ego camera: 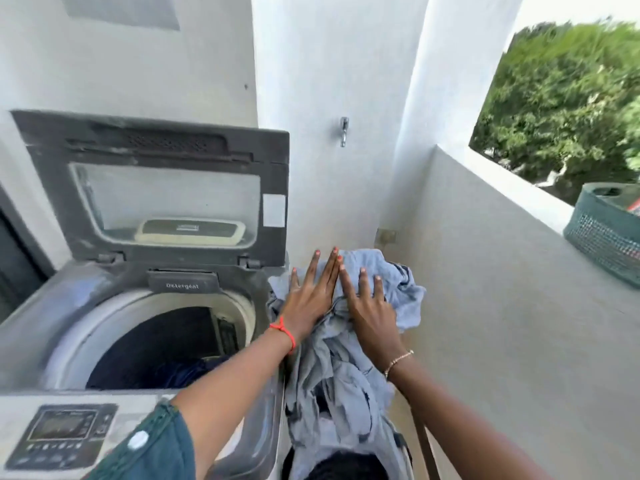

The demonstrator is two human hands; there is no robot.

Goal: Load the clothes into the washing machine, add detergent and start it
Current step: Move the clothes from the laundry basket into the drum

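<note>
A top-loading washing machine (104,306) stands at the left with its lid (162,188) raised. Dark blue clothes (180,368) lie in its drum. A drawer marked Detergent (183,282) sits at the back rim of the opening. To the right of the machine is a heap of light blue cloth (346,382). My left hand (311,296) and my right hand (367,306) lie flat on top of that heap, side by side, fingers spread and stretched forward. Neither hand is closed around the cloth.
The control panel (65,434) is at the machine's near edge. A tap (343,131) sticks out of the white wall behind. A green mesh basket (606,230) rests on the low balcony wall (519,188) at the right, with trees beyond.
</note>
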